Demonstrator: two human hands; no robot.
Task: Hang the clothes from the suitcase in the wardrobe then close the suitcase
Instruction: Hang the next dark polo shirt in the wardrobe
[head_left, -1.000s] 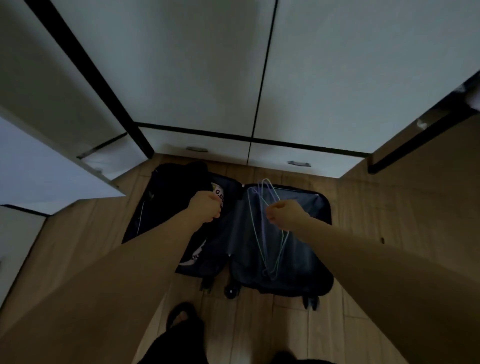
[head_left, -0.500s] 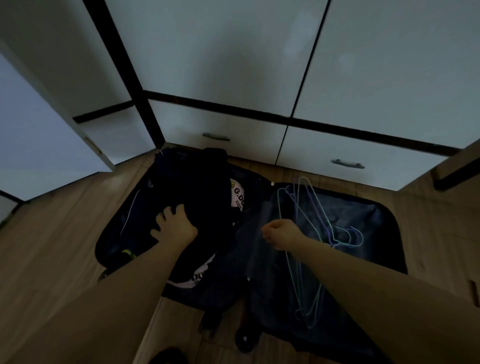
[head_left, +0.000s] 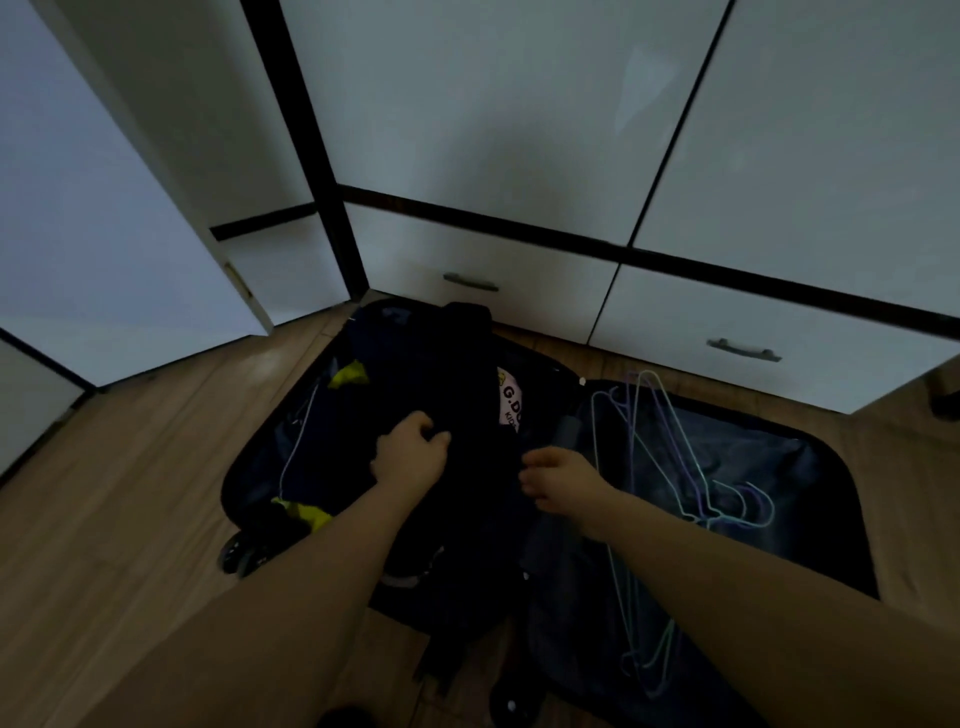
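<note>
With our left hand (head_left: 410, 457) clutching the dark clothes (head_left: 457, 415) and right hand (head_left: 563, 480) loosely curled, empty, we risk dragging several garments out tangled together.

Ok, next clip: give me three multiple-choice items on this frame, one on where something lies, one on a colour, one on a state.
1. Where do the wire hangers lie?
A. In the right half of the suitcase
B. On the wooden floor
C. On a drawer handle

2. What colour are the patches on the dark clothes at the suitcase's left side?
A. Red
B. Yellow-green
C. White

3. What state is the suitcase in?
A. Zipped shut
B. Standing upright
C. Lying open flat on the floor

Answers:
1 A: the pale blue and purple hangers rest on the lining of the right half.
2 B: a yellow-green patch shows among the dark clothes, where the left hand grips the fabric.
3 C: both halves lie spread open, clothes in one, hangers in the other.
</note>
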